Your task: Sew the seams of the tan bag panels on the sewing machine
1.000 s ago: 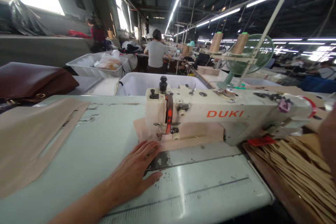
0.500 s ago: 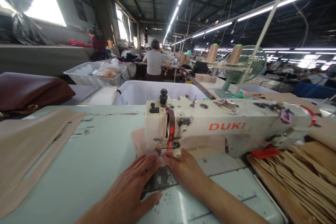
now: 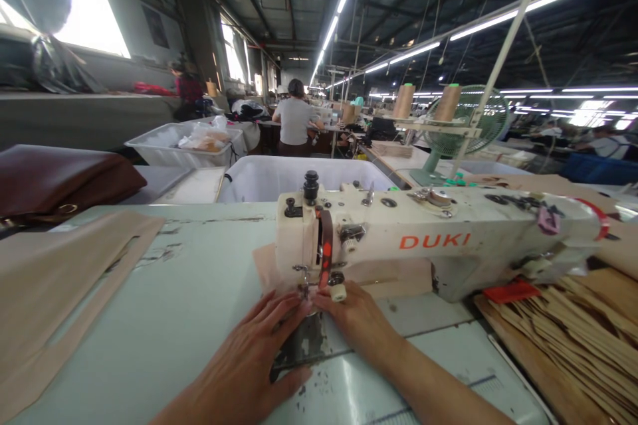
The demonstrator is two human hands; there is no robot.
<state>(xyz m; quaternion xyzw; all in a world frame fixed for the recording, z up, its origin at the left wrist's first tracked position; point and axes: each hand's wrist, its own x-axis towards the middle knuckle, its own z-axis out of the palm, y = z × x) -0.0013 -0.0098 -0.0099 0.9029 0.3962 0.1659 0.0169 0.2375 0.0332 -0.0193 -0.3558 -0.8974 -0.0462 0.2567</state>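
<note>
A white sewing machine (image 3: 369, 226) with red lettering stands across the pale green table. Beige sheet material (image 3: 265, 267) lies under its head, and more of it shows behind the needle area. My left hand (image 3: 254, 345) rests flat, left of the presser foot (image 3: 306, 289), its fingers stretched forward onto the near edge of the material and its thumb spread apart. At the right of the foot, my right hand (image 3: 361, 322) has its fingers closed on that same edge. The fingertips of both hands almost meet; the needle point is too small to make out.
Cut beige panels (image 3: 74, 279) lie on the left of the table, near a brown leather bag (image 3: 64, 176). Beige strips (image 3: 583, 339) are stacked on a board at the right. Behind the machine stand a white bin (image 3: 249, 179) and thread cones (image 3: 403, 101). A person (image 3: 294, 119) sits farther back.
The near edge of the beige material has slid away from me under the foot, baring more of the metal plate. Both hands keep nearly the same pose; the whole view has shifted slightly.
</note>
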